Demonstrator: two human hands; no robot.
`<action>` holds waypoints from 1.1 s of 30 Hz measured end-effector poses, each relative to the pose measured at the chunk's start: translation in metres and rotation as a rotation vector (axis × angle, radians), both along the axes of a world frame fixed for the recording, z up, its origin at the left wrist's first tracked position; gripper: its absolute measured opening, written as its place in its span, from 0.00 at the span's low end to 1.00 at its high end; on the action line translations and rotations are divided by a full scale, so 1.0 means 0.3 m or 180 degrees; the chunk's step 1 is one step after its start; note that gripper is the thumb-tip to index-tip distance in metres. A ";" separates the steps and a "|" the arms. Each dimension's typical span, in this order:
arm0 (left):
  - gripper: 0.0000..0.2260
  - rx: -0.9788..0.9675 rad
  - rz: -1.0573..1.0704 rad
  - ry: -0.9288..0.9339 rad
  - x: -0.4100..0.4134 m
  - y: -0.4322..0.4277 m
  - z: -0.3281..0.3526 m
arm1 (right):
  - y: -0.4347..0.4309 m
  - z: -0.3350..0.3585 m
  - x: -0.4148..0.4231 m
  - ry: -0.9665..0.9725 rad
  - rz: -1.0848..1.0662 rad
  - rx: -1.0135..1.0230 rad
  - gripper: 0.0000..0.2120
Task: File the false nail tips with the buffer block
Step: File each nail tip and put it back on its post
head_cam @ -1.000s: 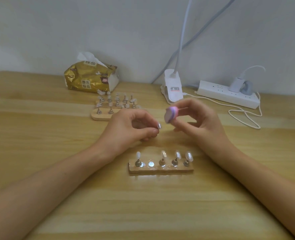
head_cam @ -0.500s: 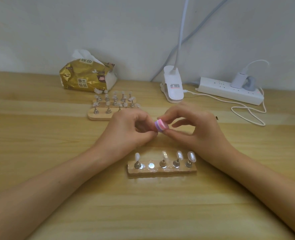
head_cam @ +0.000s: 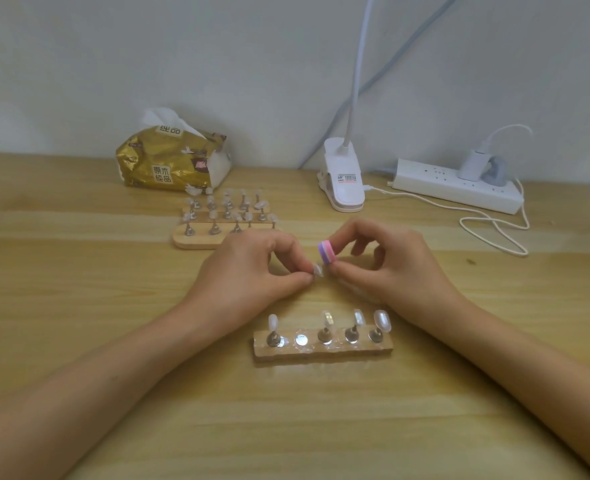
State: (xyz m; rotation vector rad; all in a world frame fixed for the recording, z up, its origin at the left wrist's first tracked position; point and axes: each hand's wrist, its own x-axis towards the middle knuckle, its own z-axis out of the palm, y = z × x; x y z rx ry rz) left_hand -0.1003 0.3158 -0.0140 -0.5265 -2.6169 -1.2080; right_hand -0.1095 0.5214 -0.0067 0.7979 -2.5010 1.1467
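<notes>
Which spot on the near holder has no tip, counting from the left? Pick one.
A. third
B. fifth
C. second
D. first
C: the second magnet on the near holder sits bare, while the other four spots each carry tips.

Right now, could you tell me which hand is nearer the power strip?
Right. The right hand is in front of the power strip, leftward; the left hand lies farther left.

Lamp neck [head_cam: 358, 64] cut off at top edge, far stand [head_cam: 196, 240] (right end) hidden behind left hand [head_cam: 248, 268]
</notes>
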 end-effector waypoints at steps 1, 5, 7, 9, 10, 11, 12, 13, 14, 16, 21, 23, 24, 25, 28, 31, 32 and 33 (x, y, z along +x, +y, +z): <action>0.05 0.0000 -0.0008 0.0000 -0.001 0.000 0.000 | 0.003 0.001 -0.002 0.0035 -0.0061 -0.0052 0.04; 0.06 0.0024 -0.0029 0.0015 -0.005 -0.002 -0.002 | 0.001 0.006 0.004 0.0182 0.0082 0.0112 0.04; 0.07 0.0030 -0.0056 0.0021 -0.004 -0.002 -0.002 | 0.002 0.007 0.005 0.0232 0.0074 0.0102 0.04; 0.08 0.0009 -0.0073 0.0044 -0.003 -0.002 -0.002 | 0.001 0.007 0.008 0.0410 0.0129 0.0106 0.04; 0.08 -0.0003 -0.0069 0.0058 -0.003 -0.002 -0.002 | 0.000 0.007 0.010 0.0422 0.0147 0.0097 0.03; 0.07 -0.0014 -0.0058 0.0065 -0.003 -0.002 -0.002 | -0.001 0.008 0.010 0.0381 0.0140 0.0079 0.03; 0.07 -0.0029 -0.0051 0.0064 -0.002 -0.002 0.000 | -0.001 0.009 0.009 0.0373 0.0131 0.0081 0.03; 0.07 -0.0043 -0.0050 0.0067 -0.001 -0.002 0.001 | -0.002 0.010 0.011 0.0434 0.0134 0.0100 0.03; 0.07 -0.0059 -0.0056 0.0081 0.000 -0.001 0.002 | -0.003 0.009 0.012 0.0535 0.0153 0.0131 0.04; 0.07 -0.0077 -0.0049 0.0107 0.000 -0.001 0.004 | -0.006 0.007 0.013 0.0561 0.0163 0.0141 0.04; 0.09 -0.0091 -0.0064 0.0097 0.003 0.001 0.010 | -0.002 0.008 0.016 0.0642 0.0168 0.0199 0.05; 0.10 -0.0059 -0.0056 0.0094 0.005 0.002 0.009 | -0.004 0.009 0.015 0.0556 0.0171 0.0183 0.04; 0.10 -0.0039 -0.0056 0.0083 0.004 0.001 0.008 | -0.002 0.010 0.013 0.0544 0.0152 0.0167 0.04; 0.10 -0.0031 -0.0061 0.0077 0.004 0.000 0.007 | -0.002 0.009 0.013 0.0587 0.0148 0.0164 0.05; 0.11 -0.0059 -0.0086 0.0129 0.003 -0.001 0.008 | -0.002 0.008 0.015 0.0649 0.0229 0.0171 0.05; 0.08 -0.0037 -0.0103 0.0136 0.003 -0.002 0.009 | -0.002 0.009 0.013 0.0574 0.0127 0.0078 0.04; 0.08 -0.0036 -0.0120 0.0142 0.003 -0.002 0.009 | -0.003 0.009 0.015 0.0671 0.0108 0.0060 0.03; 0.09 -0.0048 -0.0133 0.0152 0.003 -0.002 0.011 | -0.004 0.009 0.018 0.0761 0.0127 0.0086 0.04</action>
